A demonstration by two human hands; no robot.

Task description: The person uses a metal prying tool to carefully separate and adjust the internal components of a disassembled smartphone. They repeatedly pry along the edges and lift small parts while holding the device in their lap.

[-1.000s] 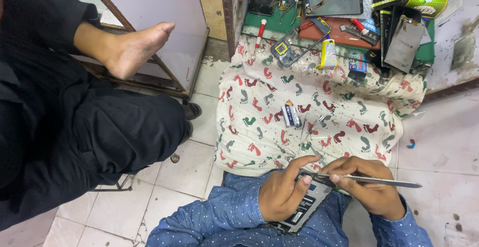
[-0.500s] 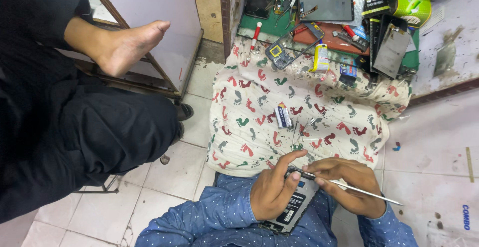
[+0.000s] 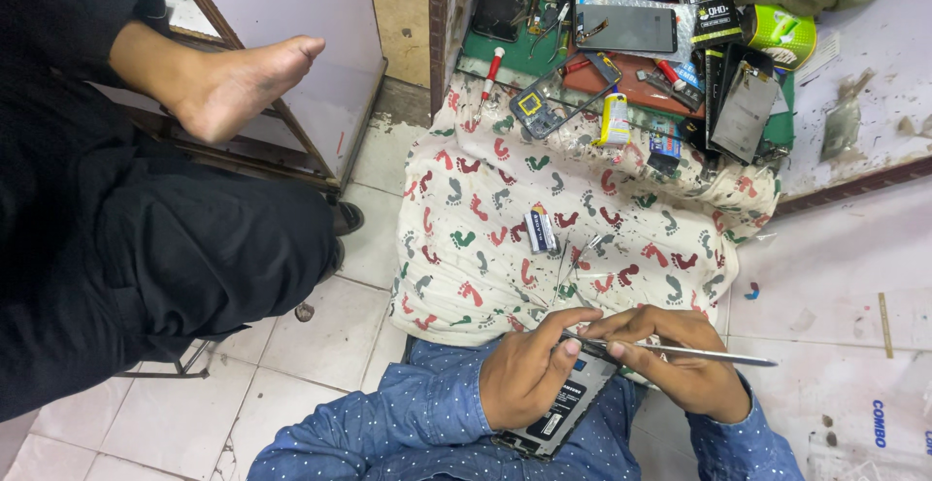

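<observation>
Since a second ago our hands have drifted lower and left, tool nearly level. Our left hand (image 3: 524,374) grips the opened phone (image 3: 561,405), its long axis running diagonally. Our right hand (image 3: 680,360) pinches the thin metal tool (image 3: 680,350), which lies across the phone's top end, its free end pointing right.
</observation>
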